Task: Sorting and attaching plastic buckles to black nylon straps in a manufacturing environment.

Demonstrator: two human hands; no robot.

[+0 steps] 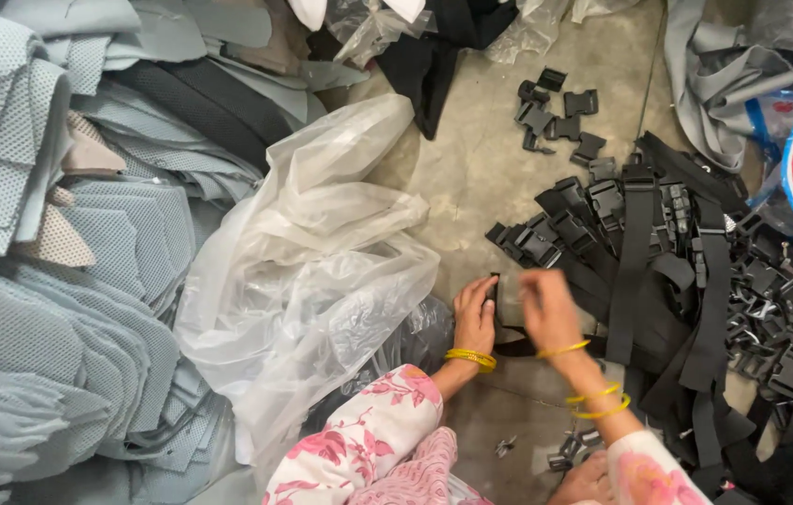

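Closest to you, your knees in pink floral cloth [368,454] fill the bottom edge, with a few small black plastic clips [572,447] lying on the bare concrete floor [471,168] just beside them. Your left hand [474,318], with yellow bangles at the wrist, is curled closed around one end of a black webbing strap with a plastic buckle [507,304]. Your right hand [551,313] pinches the same piece from the other side; it is blurred, so you cannot tell exactly how the fingers sit, but they are closed on it. The strap is held between both hands, just above the floor, in the middle of the view.

To your left a large crumpled clear plastic bag [312,262] spreads beside your left hand. To your right lies a heap of black webbing straps fitted with black buckles [677,281], touching your right forearm.

Beyond the bag, stacks of grey mesh fabric panels [69,281] cover the left side. Farther off, a small scatter of loose black plastic buckle halves [555,117] sits on the floor, well apart from your hands.
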